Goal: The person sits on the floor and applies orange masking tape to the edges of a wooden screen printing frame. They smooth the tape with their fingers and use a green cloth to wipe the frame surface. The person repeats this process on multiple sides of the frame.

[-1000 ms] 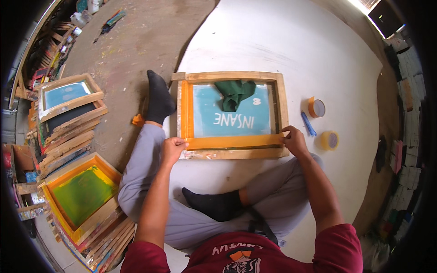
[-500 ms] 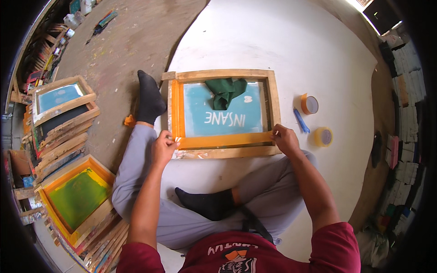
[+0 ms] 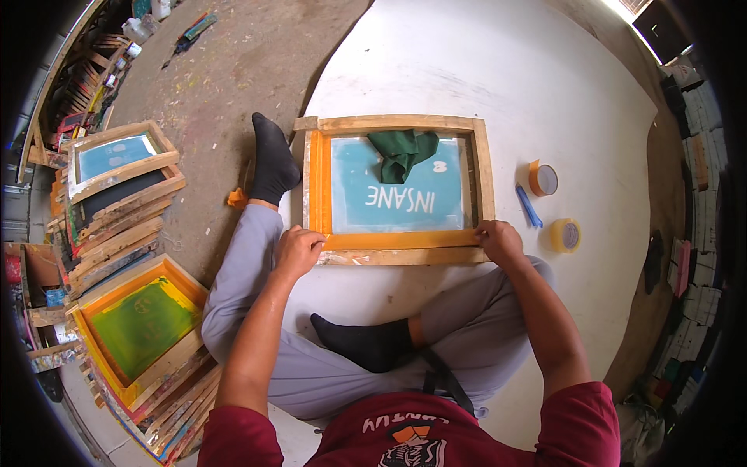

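A wooden screen-printing frame [image 3: 489, 167] lies on the white surface in front of me, its mesh blue-green with pale lettering. Between my hands a strip of orange tape [image 3: 401, 240] stretches along the near inner edge of the frame. My left hand [image 3: 300, 251] pinches the strip's left end at the near left corner. At the near right corner my right hand [image 3: 502, 243] grips the other end. More orange tape [image 3: 320, 183] covers the left inner edge. A crumpled dark green cloth [image 3: 401, 154] rests on the far part of the mesh.
Right of the frame lie a roll of orange tape [image 3: 543, 178], a blue cutter-like tool [image 3: 528, 205] and a yellowish tape roll [image 3: 566, 235]. Stacked frames [image 3: 124, 210] and a frame with green-yellow mesh [image 3: 144, 323] stand at the left. My socked feet flank the frame's left and near sides.
The tape strip has come down against the near bar, and the dark gap between them has narrowed. Both hands still hold its ends. The whole view has shifted slightly.
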### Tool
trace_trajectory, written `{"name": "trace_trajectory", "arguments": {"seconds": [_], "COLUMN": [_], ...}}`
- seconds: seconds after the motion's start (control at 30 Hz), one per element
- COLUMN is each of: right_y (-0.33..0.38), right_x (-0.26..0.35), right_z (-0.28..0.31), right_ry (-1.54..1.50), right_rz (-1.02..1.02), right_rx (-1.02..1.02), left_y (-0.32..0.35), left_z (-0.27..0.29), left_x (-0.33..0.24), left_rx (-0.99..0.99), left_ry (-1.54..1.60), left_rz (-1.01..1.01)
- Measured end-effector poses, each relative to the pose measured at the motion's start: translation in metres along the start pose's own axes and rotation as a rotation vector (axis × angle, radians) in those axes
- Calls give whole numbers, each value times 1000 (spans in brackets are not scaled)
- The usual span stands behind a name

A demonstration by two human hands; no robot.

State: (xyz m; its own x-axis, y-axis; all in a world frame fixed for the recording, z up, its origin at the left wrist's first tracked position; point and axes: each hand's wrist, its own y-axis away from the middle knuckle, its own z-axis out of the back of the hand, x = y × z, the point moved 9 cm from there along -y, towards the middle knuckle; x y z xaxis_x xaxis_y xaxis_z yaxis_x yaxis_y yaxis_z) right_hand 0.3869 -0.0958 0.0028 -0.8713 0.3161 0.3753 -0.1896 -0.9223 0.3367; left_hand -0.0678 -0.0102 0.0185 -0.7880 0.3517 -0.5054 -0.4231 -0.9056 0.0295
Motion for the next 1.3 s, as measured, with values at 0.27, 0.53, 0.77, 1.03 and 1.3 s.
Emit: {"name": "trace_trajectory", "arguments": {"seconds": [0.27, 0.53, 0.77, 1.03, 1.3], "right_y": [0, 0, 0, -1, -4], "right_x": [3, 9, 16, 25, 27], "right_z": [-7, -17, -24, -26, -28], "right_ry": [118, 170, 249, 339, 375], "right_rz": [-50, 53, 103, 126, 103], "right_rx": [89, 55, 50, 92, 130], "left_y": [-8, -15, -22, -26, -29], "left_z": [-21, -37, -40, -44, -45], "left_x": [-11, -24, -33, -35, -31], "left_rx": [205, 424, 509, 520, 538], "left_ry": [-198, -474, -506, -515, -494], "left_rz": [-72, -109, -121, -149, -93]}}
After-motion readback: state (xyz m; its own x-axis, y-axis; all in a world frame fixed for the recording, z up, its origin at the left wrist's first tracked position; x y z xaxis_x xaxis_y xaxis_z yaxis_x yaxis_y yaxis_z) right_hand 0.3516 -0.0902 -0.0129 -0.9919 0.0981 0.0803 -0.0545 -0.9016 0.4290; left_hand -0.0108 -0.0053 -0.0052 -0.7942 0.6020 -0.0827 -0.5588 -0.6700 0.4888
